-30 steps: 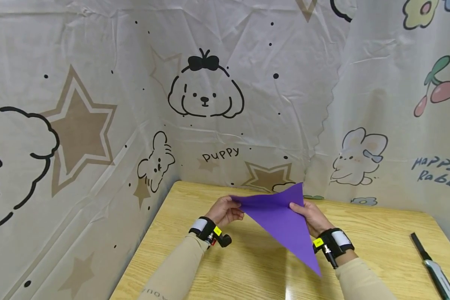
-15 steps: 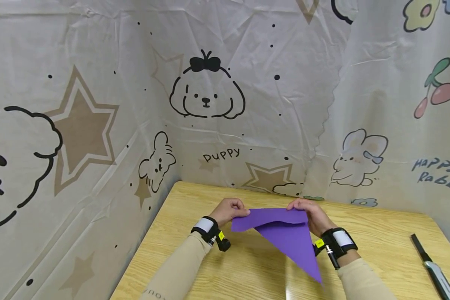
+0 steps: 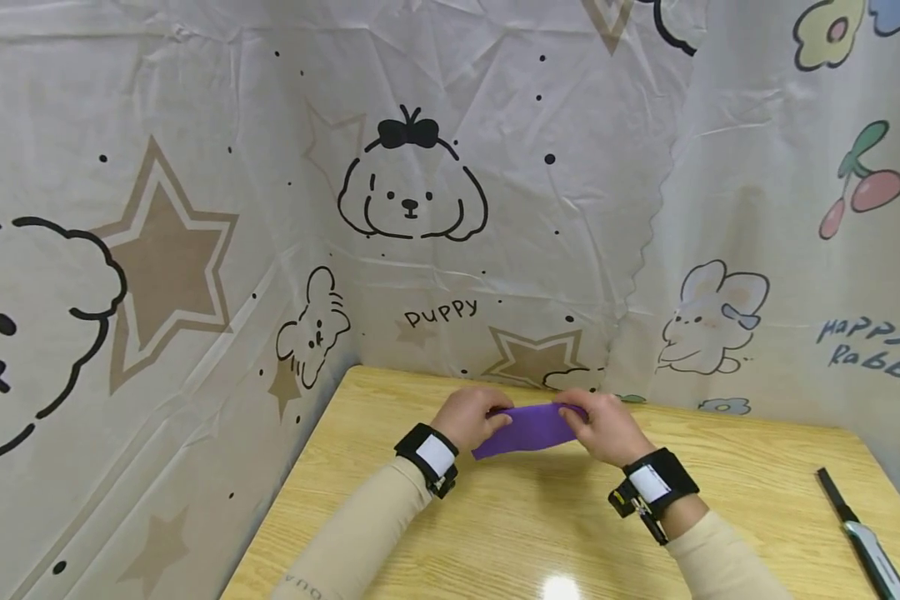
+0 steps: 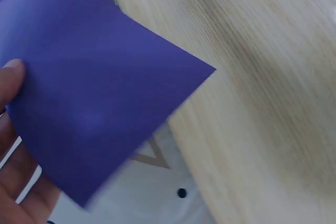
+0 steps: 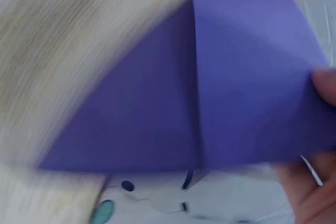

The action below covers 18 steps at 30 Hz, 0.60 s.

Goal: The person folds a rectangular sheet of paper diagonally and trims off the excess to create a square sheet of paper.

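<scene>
A sheet of purple paper (image 3: 536, 429) is held between both hands over the wooden table, seen as a narrow band in the head view. At its left end, my left hand (image 3: 471, 418) pinches the paper between thumb and fingers. My right hand (image 3: 606, 427) pinches the upper edge at the other end. The right wrist view shows a folded flap of the purple paper (image 5: 252, 77) lying over a triangular part. In the left wrist view, a thumb (image 4: 11, 81) presses on the sheet near a square corner, with the other fingers behind it.
On the right of the wooden table (image 3: 510, 533) lies a slim tool (image 3: 870, 542) with a narrow black end and a grey and dark green handle. A printed cloth (image 3: 270, 150) with puppies and stars hangs along the table's back and left edges.
The upper part of the purple paper has been folded down toward me. Both hands have turned inward over its top edge, and the hanging triangle has passed out of the head view.
</scene>
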Each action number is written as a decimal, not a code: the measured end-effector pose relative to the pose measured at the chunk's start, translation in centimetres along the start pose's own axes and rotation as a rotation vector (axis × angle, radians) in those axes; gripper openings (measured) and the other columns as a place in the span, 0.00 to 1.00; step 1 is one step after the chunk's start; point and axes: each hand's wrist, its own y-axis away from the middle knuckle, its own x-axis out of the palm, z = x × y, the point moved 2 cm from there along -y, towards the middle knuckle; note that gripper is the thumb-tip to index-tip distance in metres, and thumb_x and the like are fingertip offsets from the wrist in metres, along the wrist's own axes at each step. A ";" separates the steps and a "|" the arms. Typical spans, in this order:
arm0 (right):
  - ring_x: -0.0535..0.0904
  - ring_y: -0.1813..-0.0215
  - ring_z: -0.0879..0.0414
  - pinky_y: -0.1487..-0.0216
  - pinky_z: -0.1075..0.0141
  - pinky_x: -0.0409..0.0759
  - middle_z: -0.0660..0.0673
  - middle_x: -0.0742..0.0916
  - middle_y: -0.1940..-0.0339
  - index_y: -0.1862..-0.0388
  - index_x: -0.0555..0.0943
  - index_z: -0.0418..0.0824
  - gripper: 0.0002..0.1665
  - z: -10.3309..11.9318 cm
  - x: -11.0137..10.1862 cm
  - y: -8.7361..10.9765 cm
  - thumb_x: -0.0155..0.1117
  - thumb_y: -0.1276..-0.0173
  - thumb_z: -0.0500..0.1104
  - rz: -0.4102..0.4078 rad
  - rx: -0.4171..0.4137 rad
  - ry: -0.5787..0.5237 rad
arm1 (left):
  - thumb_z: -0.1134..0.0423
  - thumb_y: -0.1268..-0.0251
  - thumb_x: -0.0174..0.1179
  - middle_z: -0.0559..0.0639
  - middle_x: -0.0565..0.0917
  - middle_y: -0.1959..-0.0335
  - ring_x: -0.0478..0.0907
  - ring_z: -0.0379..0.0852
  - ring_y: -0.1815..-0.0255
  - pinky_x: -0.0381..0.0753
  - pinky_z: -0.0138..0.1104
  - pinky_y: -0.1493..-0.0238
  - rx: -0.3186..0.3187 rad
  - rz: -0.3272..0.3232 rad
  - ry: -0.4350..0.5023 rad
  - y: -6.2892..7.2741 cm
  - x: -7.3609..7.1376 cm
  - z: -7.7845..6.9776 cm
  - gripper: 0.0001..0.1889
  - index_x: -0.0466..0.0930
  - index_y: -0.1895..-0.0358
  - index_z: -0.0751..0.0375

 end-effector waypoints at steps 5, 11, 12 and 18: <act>0.72 0.77 0.68 0.78 0.71 0.70 0.50 0.87 0.70 0.62 0.84 0.42 0.10 0.7 0.6 0.4 0.67 0.39 0.30 -0.078 -0.150 0.095 | 0.54 0.36 0.65 0.42 0.86 0.60 0.82 0.38 0.60 0.80 0.32 0.57 0.126 -0.076 -0.135 0.0 0.2 -1.4 0.11 0.87 0.55 0.52; 0.79 0.73 0.63 0.76 0.65 0.76 0.49 0.88 0.68 0.62 0.83 0.42 0.10 0.6 0.9 0.9 0.67 0.40 0.29 -0.119 -0.213 0.106 | 0.54 0.39 0.67 0.40 0.87 0.66 0.83 0.36 0.65 0.80 0.31 0.61 0.175 -0.172 -0.147 0.1 0.4 -1.8 0.06 0.89 0.63 0.50; 0.79 0.73 0.63 0.76 0.65 0.76 0.50 0.88 0.68 0.63 0.83 0.42 0.11 0.5 0.9 1.0 0.67 0.40 0.29 -0.119 -0.215 0.112 | 0.54 0.39 0.68 0.39 0.87 0.67 0.83 0.36 0.66 0.80 0.31 0.62 0.178 -0.182 -0.164 0.1 0.4 -1.9 0.06 0.89 0.64 0.49; 0.77 0.75 0.62 0.77 0.66 0.74 0.55 0.84 0.73 0.68 0.82 0.46 0.06 0.0 1.4 1.2 0.68 0.41 0.35 -0.062 -0.203 0.271 | 0.54 0.41 0.69 0.35 0.85 0.73 0.81 0.33 0.72 0.79 0.30 0.66 0.211 -0.199 -0.356 -0.1 1.0 -2.6 0.04 0.88 0.71 0.45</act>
